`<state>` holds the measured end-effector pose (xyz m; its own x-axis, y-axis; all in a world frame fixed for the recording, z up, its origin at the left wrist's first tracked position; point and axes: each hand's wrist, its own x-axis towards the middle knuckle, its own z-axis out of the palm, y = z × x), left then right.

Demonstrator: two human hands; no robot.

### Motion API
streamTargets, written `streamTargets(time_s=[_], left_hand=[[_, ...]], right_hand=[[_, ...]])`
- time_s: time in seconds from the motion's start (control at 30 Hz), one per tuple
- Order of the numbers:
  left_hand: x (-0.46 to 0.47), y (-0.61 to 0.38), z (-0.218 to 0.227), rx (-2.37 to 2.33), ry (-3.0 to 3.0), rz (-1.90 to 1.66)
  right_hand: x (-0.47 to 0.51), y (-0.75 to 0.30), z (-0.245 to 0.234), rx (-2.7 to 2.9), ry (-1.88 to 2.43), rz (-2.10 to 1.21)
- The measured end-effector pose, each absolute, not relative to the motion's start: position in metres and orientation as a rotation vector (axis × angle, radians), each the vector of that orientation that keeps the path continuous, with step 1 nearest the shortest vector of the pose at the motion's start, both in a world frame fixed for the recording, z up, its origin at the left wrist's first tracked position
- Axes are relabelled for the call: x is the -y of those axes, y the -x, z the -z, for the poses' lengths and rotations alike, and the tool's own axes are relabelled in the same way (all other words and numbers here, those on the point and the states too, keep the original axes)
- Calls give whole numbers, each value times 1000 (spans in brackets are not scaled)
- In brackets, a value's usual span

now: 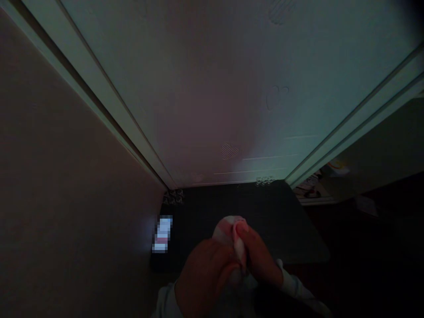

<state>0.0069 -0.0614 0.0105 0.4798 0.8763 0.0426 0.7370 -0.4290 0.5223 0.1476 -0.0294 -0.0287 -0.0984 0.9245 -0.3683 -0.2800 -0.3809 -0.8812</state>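
Note:
Near the bottom centre, a small pink-and-white cloth piece [224, 229] is bunched up between my hands; its exact kind is hard to make out in the dim light. My left hand [207, 269] is closed on its lower left part, fingers curled inward. On the upper right side, my right hand [258, 249] grips a folded edge with the thumb on top. Both hands are close together above a dark flat surface [198, 212]. Part of the cloth is hidden behind the fingers.
A bright, blurred-out rectangle [162, 234] glows at the left edge of the dark surface. Behind stands a pale panel [198, 110] with heart patterns, and a wall [82, 176] rises on the left. Small items [311, 185] lie beyond the frame at right.

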Motion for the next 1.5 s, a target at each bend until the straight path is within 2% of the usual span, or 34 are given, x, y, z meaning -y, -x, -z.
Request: streamTargets(time_s=[0.37,0.9,1.13,1.27,1.5], left_hand=[[57,-4,-5,-1375,-2389,-452],[57,-5,-5,-1338,-2400,-444],[60,0,-3,-1381,-2204,-601],[63,0,-4,-1445,-1986,-668],[66,0,-1,-1460,-1683,-729]], right_hand=[[28,-151,40,1061,1229,-1530],[29,-146,39,1025,1395,-1358],[32,-149,38,964,1285,-1484],[33,-150,36,1032,1142,-1447],[32,-156,41,1080,1198,-1461]])
